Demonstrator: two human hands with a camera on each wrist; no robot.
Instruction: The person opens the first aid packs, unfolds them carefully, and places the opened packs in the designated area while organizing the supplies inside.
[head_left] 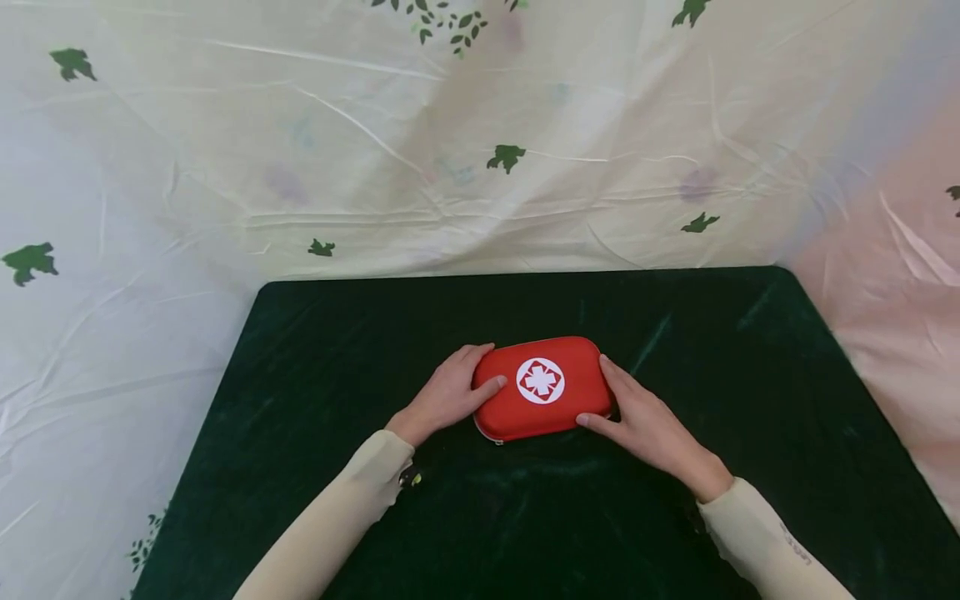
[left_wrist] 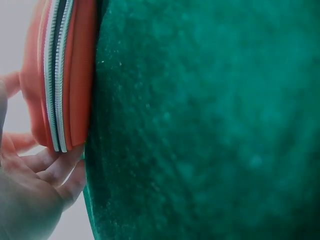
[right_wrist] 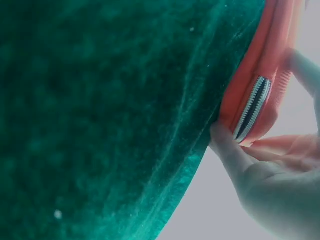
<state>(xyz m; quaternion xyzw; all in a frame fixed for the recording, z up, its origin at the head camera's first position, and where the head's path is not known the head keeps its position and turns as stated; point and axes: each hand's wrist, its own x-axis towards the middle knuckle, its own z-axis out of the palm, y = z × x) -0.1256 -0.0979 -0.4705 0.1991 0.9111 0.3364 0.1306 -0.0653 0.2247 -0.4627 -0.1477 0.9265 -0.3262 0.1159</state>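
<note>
A red first-aid case [head_left: 576, 382] with a white cross emblem [head_left: 540, 381] lies slightly slanted on the dark green cloth. My left hand [head_left: 447, 390] grips its left end, the thumb on the top face and the fingers round the far side. At the opposite end my right hand [head_left: 651, 427] holds the case, thumb at the near corner and fingers along the end. In the left wrist view two pale rows of zipper teeth [left_wrist: 59, 90] run along the side with a dark strip between them. The right wrist view has a shorter stretch of zipper [right_wrist: 252, 109].
The green velvet cloth [head_left: 360, 333] covers a table with rounded far corners. Behind and beside it hangs pale fabric [head_left: 585, 208] printed with green leaves. A small dark object [head_left: 409, 477] sits at the left sleeve cuff.
</note>
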